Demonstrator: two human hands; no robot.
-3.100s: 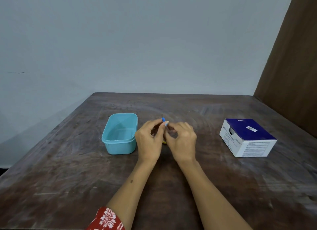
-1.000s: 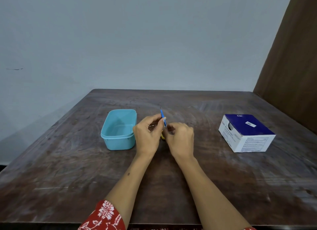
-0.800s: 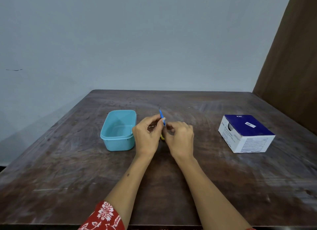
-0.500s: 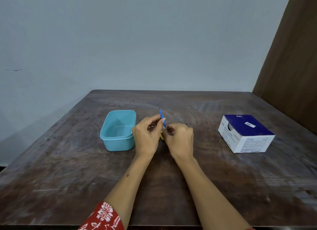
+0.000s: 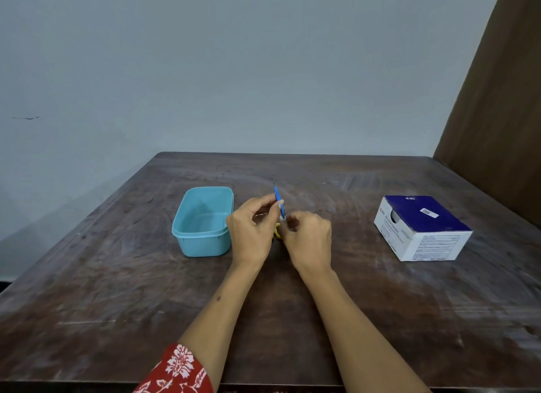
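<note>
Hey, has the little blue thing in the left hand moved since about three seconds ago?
Yes. The blue tool pinched by the left hand sticks up farther: its tip now shows above the teal container's far rim; earlier it stayed below.

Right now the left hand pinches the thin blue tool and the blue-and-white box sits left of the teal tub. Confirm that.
Not quite. The head view shows the blue-and-white box right of the teal tub, past the right hand. The left hand does pinch the thin blue tool.
</note>
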